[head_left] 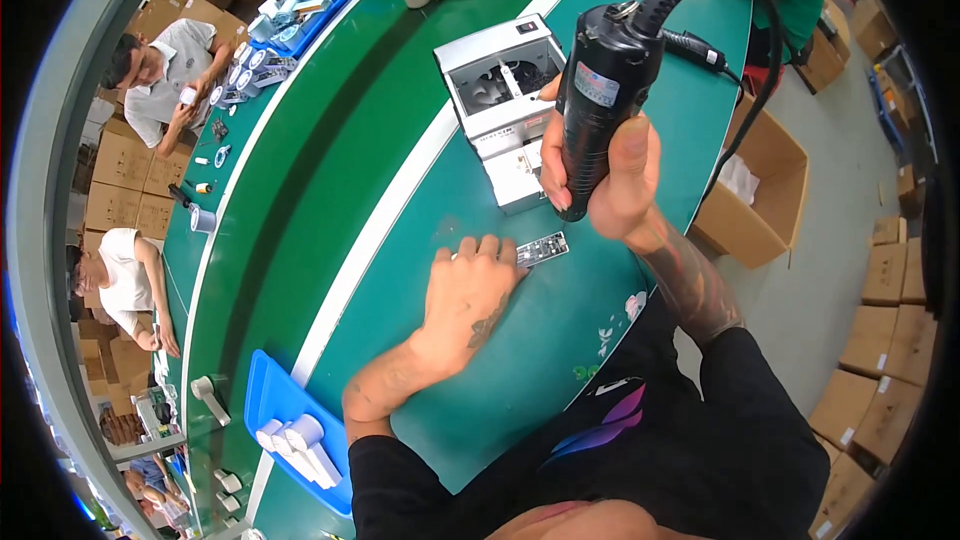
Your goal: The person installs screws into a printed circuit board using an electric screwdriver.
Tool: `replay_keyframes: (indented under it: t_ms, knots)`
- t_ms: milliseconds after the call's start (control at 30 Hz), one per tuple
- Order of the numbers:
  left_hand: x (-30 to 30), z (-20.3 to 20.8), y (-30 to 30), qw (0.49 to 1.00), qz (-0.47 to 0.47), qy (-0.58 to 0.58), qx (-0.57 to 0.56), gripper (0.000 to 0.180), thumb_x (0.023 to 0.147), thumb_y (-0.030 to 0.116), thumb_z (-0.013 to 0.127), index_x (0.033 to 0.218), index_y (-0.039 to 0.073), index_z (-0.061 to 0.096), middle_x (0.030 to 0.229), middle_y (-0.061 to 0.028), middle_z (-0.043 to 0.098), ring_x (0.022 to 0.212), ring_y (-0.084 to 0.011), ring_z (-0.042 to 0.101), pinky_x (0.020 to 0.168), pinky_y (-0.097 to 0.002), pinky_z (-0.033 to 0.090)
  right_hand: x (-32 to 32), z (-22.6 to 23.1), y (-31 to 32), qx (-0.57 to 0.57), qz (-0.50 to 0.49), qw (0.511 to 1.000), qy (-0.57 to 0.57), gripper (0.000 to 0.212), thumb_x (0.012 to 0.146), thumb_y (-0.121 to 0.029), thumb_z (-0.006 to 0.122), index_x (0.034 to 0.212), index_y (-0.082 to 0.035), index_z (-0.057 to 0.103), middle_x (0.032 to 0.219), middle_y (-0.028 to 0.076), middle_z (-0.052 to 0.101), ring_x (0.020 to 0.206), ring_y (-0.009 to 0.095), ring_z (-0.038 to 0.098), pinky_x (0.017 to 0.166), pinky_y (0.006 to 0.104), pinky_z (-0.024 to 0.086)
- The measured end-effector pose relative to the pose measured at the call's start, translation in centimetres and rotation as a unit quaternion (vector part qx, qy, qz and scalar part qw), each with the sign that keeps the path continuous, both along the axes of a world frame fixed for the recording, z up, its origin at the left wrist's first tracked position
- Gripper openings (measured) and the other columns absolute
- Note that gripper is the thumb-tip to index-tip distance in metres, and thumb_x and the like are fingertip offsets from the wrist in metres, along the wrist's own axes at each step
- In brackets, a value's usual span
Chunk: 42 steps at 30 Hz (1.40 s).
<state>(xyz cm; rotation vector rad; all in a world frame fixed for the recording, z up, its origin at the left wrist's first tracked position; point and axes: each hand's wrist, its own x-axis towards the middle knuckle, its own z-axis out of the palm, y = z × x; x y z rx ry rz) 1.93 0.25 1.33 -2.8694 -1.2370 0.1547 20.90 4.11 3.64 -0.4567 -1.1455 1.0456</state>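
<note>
Black-sleeved forearms rise from the lower edge over the green workbench. On it, past the hands, stands a grey open-fronted box machine. Next in size is the black electric screwdriver, held upright above the bench with its coiled cord arching away; the right hand is wrapped fully around its barrel, fingers closed tight. It looks rigid and fairly weighty (the cord probably tugs a little), so mid-barrel seems the sound place to grasp. The left hand lies flat, palm down, fingers spread, its fingertips at the edge of a small circuit board lying flat on the bench. That board looks light, stiff and fragile, best steadied by its edges.
</note>
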Motion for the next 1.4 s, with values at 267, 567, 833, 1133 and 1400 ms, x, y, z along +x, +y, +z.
replay_keyframes:
  t_ms: [267,567,833,1133,1400]
  knots:
    - [0.0,0.1,-0.1,1.0,0.003,-0.006,-0.012,0.026,0.09,0.032,0.066,0.099,0.007,0.064,0.085,-0.0072,0.062,0.082,-0.0245,0.064,0.065,-0.0383,0.05,-0.1,-1.1,0.1,-0.028,0.008,1.0,0.005,0.072,0.097,-0.063,0.042,0.122,0.005,0.048,0.068,0.006,0.054,0.049,0.007,0.047,0.045,0.0213,0.038]
    - [0.0,0.2,0.6,0.999,-0.004,-0.017,-0.034,0.024,0.091,0.032,0.065,0.095,0.008,0.063,0.085,-0.0074,0.061,0.083,-0.0255,0.064,0.066,-0.0395,0.05,0.2,-2.6,-0.1,-0.013,0.042,0.999,0.005,0.076,0.095,-0.065,0.046,0.122,0.005,0.047,0.069,0.007,0.055,0.049,0.007,0.048,0.045,0.0217,0.038]
    - [0.1,0.2,0.4,1.0,0.0,-0.008,-0.018,0.023,0.092,0.032,0.063,0.092,0.009,0.062,0.084,-0.0065,0.06,0.082,-0.024,0.063,0.065,-0.0379,0.048,-0.2,-3.2,-0.4,-0.029,0.054,0.998,-0.013,0.08,0.091,-0.069,0.05,0.121,0.005,0.047,0.07,0.008,0.055,0.051,0.009,0.049,0.045,0.0225,0.038]
    - [-0.4,-1.0,-0.3,0.999,-0.016,0.012,0.035,0.024,0.092,0.032,0.063,0.088,0.009,0.061,0.078,-0.0041,0.063,0.081,-0.0203,0.064,0.064,-0.0363,0.047,1.4,3.4,0.8,0.012,0.049,0.999,-0.005,0.106,0.07,-0.098,0.03,0.111,-0.002,0.043,0.058,0.004,0.047,0.042,0.014,0.044,0.043,0.0272,0.041]
    - [-0.2,-1.1,-0.1,0.998,-0.029,-0.015,0.048,0.024,0.091,0.033,0.064,0.088,0.009,0.062,0.077,-0.0037,0.063,0.08,-0.0189,0.064,0.063,-0.0344,0.046,-1.0,2.7,3.5,0.061,-0.069,0.981,-0.168,0.082,0.097,-0.069,0.032,0.12,0.009,0.045,0.066,0.008,0.054,0.047,0.009,0.047,0.044,0.0235,0.038]
